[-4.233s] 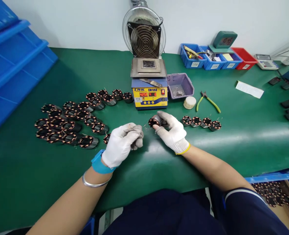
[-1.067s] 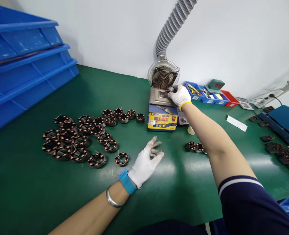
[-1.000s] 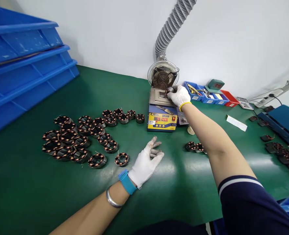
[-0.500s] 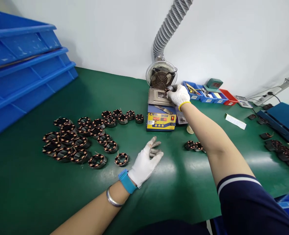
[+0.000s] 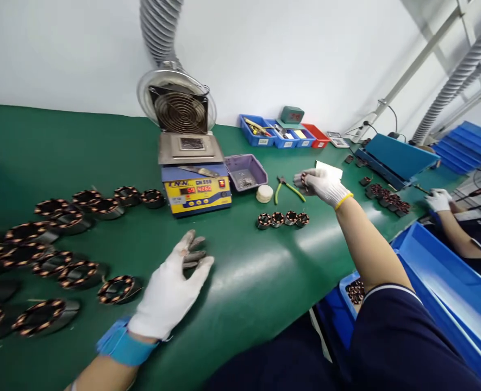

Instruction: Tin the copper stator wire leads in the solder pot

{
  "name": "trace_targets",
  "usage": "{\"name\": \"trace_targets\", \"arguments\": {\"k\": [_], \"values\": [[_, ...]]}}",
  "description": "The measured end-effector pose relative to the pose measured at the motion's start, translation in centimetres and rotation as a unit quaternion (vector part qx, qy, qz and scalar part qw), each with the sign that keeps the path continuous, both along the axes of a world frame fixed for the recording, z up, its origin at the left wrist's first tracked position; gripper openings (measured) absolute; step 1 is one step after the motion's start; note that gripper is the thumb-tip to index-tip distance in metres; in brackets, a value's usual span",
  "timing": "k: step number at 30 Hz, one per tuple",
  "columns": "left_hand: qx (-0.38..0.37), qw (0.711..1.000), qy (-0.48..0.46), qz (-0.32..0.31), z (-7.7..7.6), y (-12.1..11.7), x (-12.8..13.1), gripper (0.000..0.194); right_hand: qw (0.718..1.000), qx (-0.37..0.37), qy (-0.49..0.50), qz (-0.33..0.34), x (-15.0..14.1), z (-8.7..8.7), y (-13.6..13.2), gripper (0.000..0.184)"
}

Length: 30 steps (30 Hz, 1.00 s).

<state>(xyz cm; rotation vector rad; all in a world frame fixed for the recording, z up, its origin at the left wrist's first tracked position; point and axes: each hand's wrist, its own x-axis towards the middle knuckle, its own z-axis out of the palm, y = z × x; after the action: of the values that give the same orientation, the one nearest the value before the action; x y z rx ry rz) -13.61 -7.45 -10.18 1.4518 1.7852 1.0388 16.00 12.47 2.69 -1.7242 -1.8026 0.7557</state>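
Observation:
In a white glove, my right hand (image 5: 322, 185) is closed round a motor stator (image 5: 304, 178), mostly hidden by the fingers, above the green-handled cutters (image 5: 285, 189). My left hand (image 5: 170, 290), gloved too, rests over the green mat with fingers apart and nothing in them. Beside it lies a single stator (image 5: 120, 289) with copper windings. More stators (image 5: 52, 263) are grouped at the left. A short row of stators (image 5: 278, 219) stands below the cutters. The solder pot (image 5: 197, 187), with a blade-like tool (image 5: 199, 171) on its ledge, is at the middle left.
A purple tray (image 5: 260, 172) holds metal bits beside a round whitish pad (image 5: 264, 193). Blue bins (image 5: 258, 140) and a red bin (image 5: 317, 136) line the wall. Blue crates (image 5: 448, 304) stand at the lower right. A co-worker's gloved hand (image 5: 438, 201) is at the far right.
My right hand has carried the stator from over the solder pot rightward to above the cutters. The view has swung right. My left hand keeps its open pose.

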Motion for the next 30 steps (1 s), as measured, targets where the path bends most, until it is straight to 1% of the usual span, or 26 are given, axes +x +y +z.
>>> {"name": "trace_targets", "arguments": {"k": [1,3,5,7,9,10,12,13,14,15,16,17,18,19,20,21,22,23,24,25,26,27,29,30], "values": [[-0.004,0.998,0.067,-0.002,0.8,-0.5,-0.1,0.068,0.999,-0.025,-0.015,-0.021,2.2,-0.3,-0.9,0.021],[0.011,0.980,0.201,-0.001,2.3,-1.8,-0.5,0.062,0.994,-0.076,-0.050,-0.062,5.7,-1.2,-2.5,0.018],[0.027,0.951,0.306,0.015,3.4,-3.2,-1.4,0.051,0.985,-0.117,-0.098,-0.082,7.9,-2.6,-3.4,0.017],[0.025,0.922,0.382,0.055,3.9,-4.5,-2.6,0.044,0.976,-0.151,-0.144,-0.065,8.8,-4.2,-3.6,0.020],[0.020,0.894,0.436,0.098,3.7,-5.8,-3.8,0.044,0.965,-0.165,-0.201,-0.023,9.1,-5.5,-3.4,0.028],[0.019,0.883,0.454,0.113,3.4,-6.3,-4.4,0.045,0.959,-0.160,-0.236,-0.003,9.2,-5.9,-3.1,0.033],[0.006,0.874,0.474,0.113,2.5,-7.1,-5.3,0.046,0.947,-0.134,-0.289,0.050,8.8,-6.2,-2.3,0.042],[0.001,0.872,0.476,0.114,2.0,-7.3,-5.6,0.045,0.940,-0.101,-0.323,0.050,8.4,-6.1,-2.1,0.046],[0.004,0.870,0.477,0.121,1.6,-7.5,-5.8,0.043,0.933,-0.037,-0.359,0.012,7.7,-5.9,-2.1,0.051],[0.012,0.868,0.479,0.128,1.2,-7.5,-5.8,0.040,0.929,0.024,-0.370,-0.017,6.7,-5.6,-2.6,0.054],[0.023,0.867,0.480,0.133,0.9,-7.4,-5.6,0.036,0.929,0.083,-0.359,-0.038,5.5,-5.3,-3.4,0.055],[0.037,0.866,0.481,0.135,0.6,-7.2,-5.3,0.033,0.935,0.134,-0.327,-0.040,3.9,-5.0,-4.7,0.053],[0.051,0.866,0.480,0.132,0.4,-6.9,-4.9,0.031,0.949,0.166,-0.267,-0.011,2.1,-4.9,-6.3,0.050],[0.064,0.868,0.476,0.125,0.2,-6.4,-4.4,0.029,0.963,0.177,-0.199,0.049,0.0,-5.0,-7.9,0.046],[0.075,0.873,0.468,0.115,0.0,-5.9,-3.9,0.027,0.967,0.158,-0.149,0.136,-2.2,-5.4,-9.5,0.043],[0.083,0.880,0.456,0.105,-0.2,-5.3,-3.4,0.025,0.962,0.116,-0.116,0.219,-4.5,-6.0,-10.7,0.041],[0.089,0.889,0.440,0.092,-0.5,-4.6,-2.9,0.022,0.950,0.077,-0.086,0.291,-6.7,-6.9,-11.5,0.042],[0.092,0.900,0.419,0.075,-0.7,-3.9,-2.6,0.020,0.944,0.052,-0.053,0.320,-8.8,-7.8,-11.8,0.041],[0.097,0.912,0.395,0.056,-0.8,-3.2,-2.4,0.017,0.945,0.028,-0.009,0.325,-10.6,-8.8,-11.6,0.041],[0.106,0.924,0.366,0.036,-0.9,-2.5,-2.3,0.017,0.945,-0.017,0.049,0.322,-12.2,-9.7,-11.1,0.041],[0.119,0.935,0.335,0.022,-1.0,-1.9,-2.2,0.018,0.943,-0.079,0.118,0.301,-13.4,-10.6,-10.3,0.041],[0.131,0.944,0.302,0.017,-0.9,-1.5,-2.1,0.020,0.936,-0.132,0.194,0.262,-14.3,-11.3,-9.5,0.039],[0.140,0.961,0.238,0.031,-0.7,-0.9,-1.9,0.027,0.906,-0.208,0.305,0.210,-15.1,-12.2,-8.2,0.037],[0.128,0.967,0.216,0.047,-0.4,-0.8,-1.6,0.034,0.893,-0.227,0.332,0.201,-15.2,-12.5,-7.9,0.037]]}}
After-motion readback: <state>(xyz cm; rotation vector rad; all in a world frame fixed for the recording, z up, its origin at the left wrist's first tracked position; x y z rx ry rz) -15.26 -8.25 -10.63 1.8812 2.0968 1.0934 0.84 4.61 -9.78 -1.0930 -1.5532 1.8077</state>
